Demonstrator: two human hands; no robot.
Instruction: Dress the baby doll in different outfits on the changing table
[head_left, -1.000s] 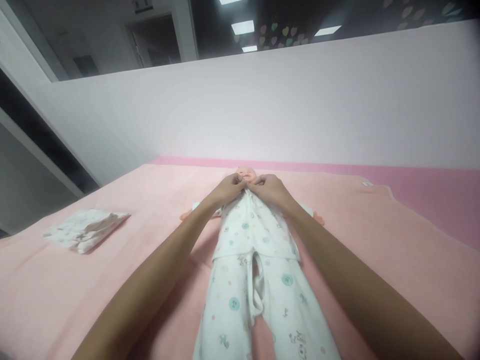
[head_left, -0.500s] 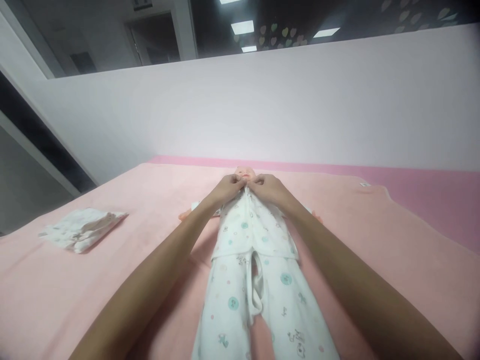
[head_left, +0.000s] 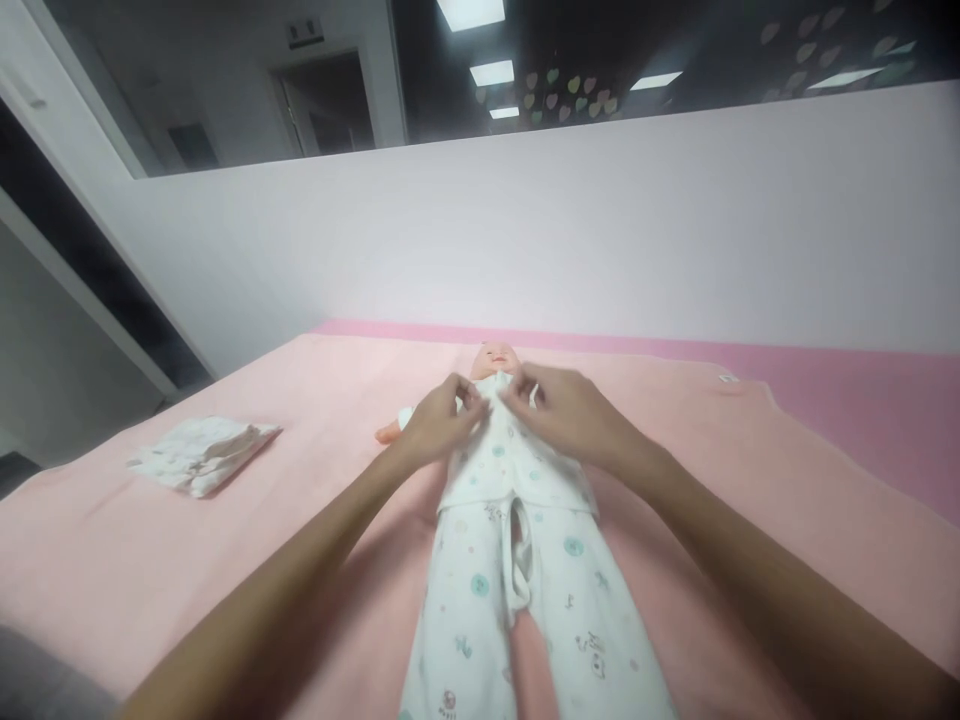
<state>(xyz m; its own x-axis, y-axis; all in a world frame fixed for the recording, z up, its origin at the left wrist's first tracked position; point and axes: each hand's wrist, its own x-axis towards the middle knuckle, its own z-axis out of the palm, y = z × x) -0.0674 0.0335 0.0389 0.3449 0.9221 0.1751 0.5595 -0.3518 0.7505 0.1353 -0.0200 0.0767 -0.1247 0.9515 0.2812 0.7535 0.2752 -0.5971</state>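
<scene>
A baby doll lies on its back, its head at the far end and its legs toward me. It wears a white printed top and white printed split-crotch trousers. My left hand is over the left side of the top's chest, fingers loosely curled and apart. Across from it, my right hand is by the collar, thumb and fingers bent with a gap between them. No cloth shows pinched in either hand. One doll hand sticks out at the left; the other is hidden.
A folded white printed garment lies to the left on the pink blanket. Behind the bed surface stands a white wall panel with dark glass above it.
My fingers have come off the top's collar. Both hands have drawn apart and slightly toward me, uncovering the doll's neck. The view has shifted a little.
</scene>
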